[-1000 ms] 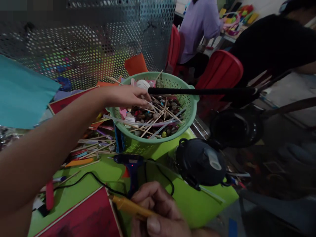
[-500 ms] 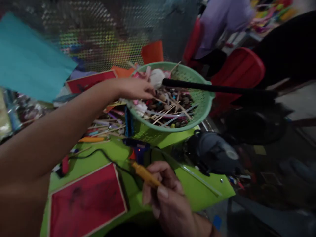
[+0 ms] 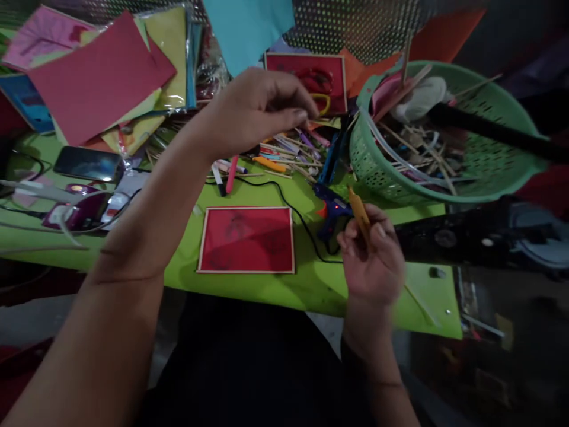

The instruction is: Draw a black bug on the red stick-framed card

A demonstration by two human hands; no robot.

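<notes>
My right hand (image 3: 376, 258) is closed around a yellow utility knife (image 3: 361, 214), its tip pointing up and away from me. Beside that hand a blue glue gun (image 3: 329, 207) with a lit red light rests on the green tabletop (image 3: 262, 289). My left hand (image 3: 267, 110) hovers over a pile of sticks and pens (image 3: 288, 151), thumb and fingers bent together; whatever they pinch is too small to make out. Below it lies a red panel with a pale wooden border (image 3: 246, 240), with dark markings on its face.
At right stands a green perforated basket (image 3: 395, 178) holding sticks, pebbles and a white roll. Behind are another red framed panel (image 3: 333, 77) and scissors with yellow and red handles (image 3: 324, 104). Coloured paper (image 3: 102, 77), a phone (image 3: 86, 163) and cables occupy the left.
My left hand has left the basket and moved left over the sticks and pens. My right hand still holds the utility knife, now more upright. The view has turned left.
</notes>
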